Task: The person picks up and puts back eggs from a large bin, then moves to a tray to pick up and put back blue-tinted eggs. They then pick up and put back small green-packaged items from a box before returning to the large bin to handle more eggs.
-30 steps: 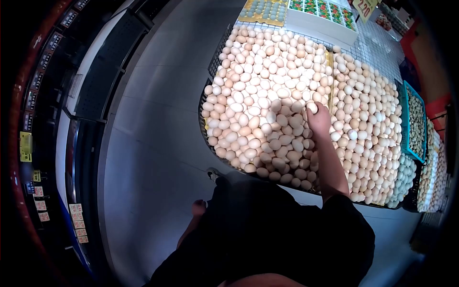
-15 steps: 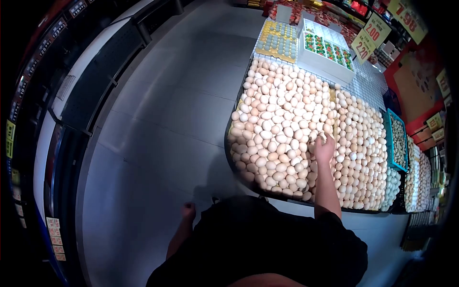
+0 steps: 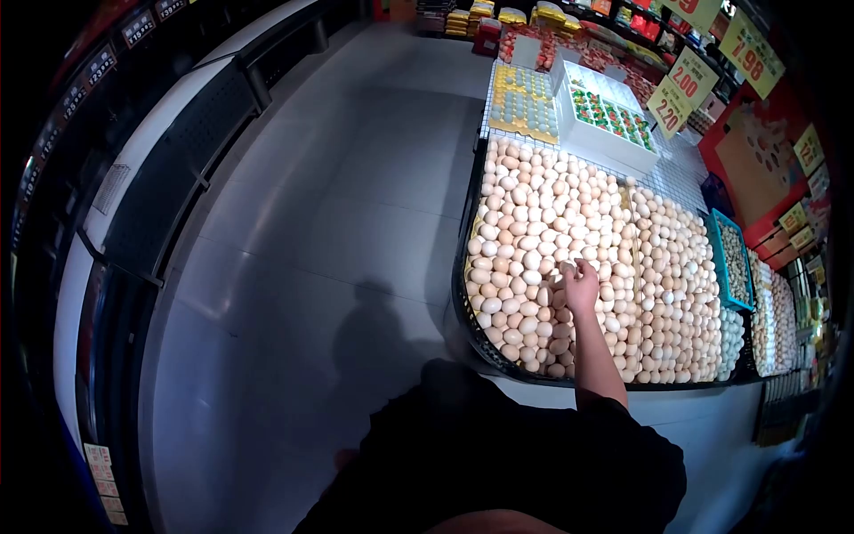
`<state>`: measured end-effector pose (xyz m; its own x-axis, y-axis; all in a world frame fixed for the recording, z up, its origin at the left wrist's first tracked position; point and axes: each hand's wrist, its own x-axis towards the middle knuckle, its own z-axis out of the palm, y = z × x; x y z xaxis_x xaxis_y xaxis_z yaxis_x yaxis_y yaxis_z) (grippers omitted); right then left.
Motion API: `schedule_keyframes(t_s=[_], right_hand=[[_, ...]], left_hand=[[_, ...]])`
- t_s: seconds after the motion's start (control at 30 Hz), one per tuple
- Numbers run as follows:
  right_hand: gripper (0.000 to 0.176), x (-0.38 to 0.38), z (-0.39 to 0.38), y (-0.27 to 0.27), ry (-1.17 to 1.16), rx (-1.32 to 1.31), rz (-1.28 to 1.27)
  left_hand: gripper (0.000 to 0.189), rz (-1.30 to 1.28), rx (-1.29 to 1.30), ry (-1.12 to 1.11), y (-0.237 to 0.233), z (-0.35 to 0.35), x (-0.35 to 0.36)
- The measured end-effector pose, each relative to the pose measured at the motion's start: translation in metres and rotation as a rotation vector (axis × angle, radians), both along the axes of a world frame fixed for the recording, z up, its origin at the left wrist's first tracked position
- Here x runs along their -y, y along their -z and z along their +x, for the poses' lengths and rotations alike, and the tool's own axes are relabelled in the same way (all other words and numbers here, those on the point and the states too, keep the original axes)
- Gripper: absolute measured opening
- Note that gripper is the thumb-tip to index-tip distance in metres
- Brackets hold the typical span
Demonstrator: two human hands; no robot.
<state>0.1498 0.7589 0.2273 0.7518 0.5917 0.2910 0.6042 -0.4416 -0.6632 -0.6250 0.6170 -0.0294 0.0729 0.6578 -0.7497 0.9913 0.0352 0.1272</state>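
Pale brown and cream eggs (image 3: pixel 525 240) lie packed in a wide dark-rimmed bin. Over the front middle of the left heap, my right hand (image 3: pixel 582 287) reaches in with its thumb and forefinger bent close together at the eggs. Whether an egg is between the fingertips is too small to tell. My left hand (image 3: pixel 345 457) hangs low beside my dark shirt, a dim patch mostly hidden, its fingers not readable.
Behind the eggs stand a white box (image 3: pixel 605 116) of green-wrapped items and yellow trays (image 3: pixel 523 96) of bluish eggs. A teal basket (image 3: pixel 731 258) of small eggs sits right. Price signs (image 3: pixel 683 89) hang above. A long display case (image 3: pixel 169 142) runs along the left.
The view has shifted, and the egg bin appears slightly farther right. My right hand has moved left over the eggs, away from the divider. My left hand has dropped mostly out of sight.
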Motion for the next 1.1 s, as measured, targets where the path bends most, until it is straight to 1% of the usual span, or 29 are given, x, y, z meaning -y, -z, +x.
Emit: schedule_keyframes(t_s=[0.07,0.13,0.17,0.2,0.3,0.43,0.57,0.63,0.7,0.73,0.77,0.8,0.83,0.87,0.93,0.97,1.03,1.07,1.1], right_hand=[[0.043,-0.015,0.005,0.014,0.021,-0.031,0.028],[0.042,-0.036,-0.001,0.017,0.027,-0.048,0.045],[0.042,-0.047,-0.004,0.017,0.026,-0.059,0.063],[0.041,-0.062,-0.017,-0.003,0.047,-0.156,0.042],[0.041,-0.112,-0.011,0.017,0.037,-0.172,0.126],[0.039,-0.189,0.006,0.018,0.04,-0.187,0.191],[0.04,-0.288,0.033,0.02,0.083,-0.247,0.265],[0.039,-0.337,0.045,0.017,0.059,-0.216,0.279],[0.04,-0.383,0.053,0.005,0.045,-0.265,0.292],[0.039,-0.401,0.058,0.005,0.007,-0.187,0.293],[0.039,-0.415,0.06,0.007,0.012,-0.191,0.282],[0.039,-0.429,0.063,0.008,-0.006,-0.228,0.29],[0.039,-0.444,0.068,0.003,-0.025,-0.259,0.305],[0.04,-0.453,0.07,0.0,-0.052,-0.29,0.331],[0.038,-0.466,0.072,-0.006,-0.037,-0.284,0.301],[0.038,-0.469,0.075,-0.004,-0.032,-0.304,0.298],[0.038,-0.47,0.081,-0.002,-0.004,-0.314,0.284],[0.038,-0.471,0.084,-0.002,0.005,-0.328,0.274],[0.038,-0.471,0.086,-0.001,0.02,-0.319,0.276]], left_hand=[[0.03,0.04,0.048,-0.141,0.001,-0.002,-0.023],[0.031,0.083,0.109,-0.247,0.004,0.002,-0.051],[0.032,0.104,0.137,-0.284,0.007,0.005,-0.068],[0.032,0.125,0.163,-0.31,0.01,0.006,-0.086],[0.034,0.176,0.224,-0.348,0.011,0.015,-0.151],[0.037,0.235,0.27,-0.36,0.008,0.027,-0.251],[0.04,0.302,0.287,-0.368,-0.02,0.025,-0.363],[0.042,0.332,0.312,-0.374,-0.033,0.025,-0.421],[0.043,0.378,0.326,-0.302,-0.046,0.032,-0.481],[0.046,0.433,0.291,-0.177,-0.047,0.033,-0.509],[0.046,0.422,0.286,-0.174,-0.046,0.035,-0.533],[0.045,0.474,0.239,-0.201,-0.042,0.041,-0.557],[0.045,0.532,0.199,-0.227,-0.039,0.056,-0.58],[0.045,0.531,0.21,-0.224,-0.035,0.071,-0.597],[0.043,0.58,0.263,-0.429,-0.058,0.105,-0.626],[0.043,0.574,0.269,-0.415,-0.054,0.11,-0.64],[0.042,0.41,0.388,-0.465,-0.035,0.112,-0.663],[0.042,0.403,0.395,-0.45,-0.03,0.114,-0.671],[0.043,0.41,0.334,-0.352,-0.025,0.115,-0.677]])
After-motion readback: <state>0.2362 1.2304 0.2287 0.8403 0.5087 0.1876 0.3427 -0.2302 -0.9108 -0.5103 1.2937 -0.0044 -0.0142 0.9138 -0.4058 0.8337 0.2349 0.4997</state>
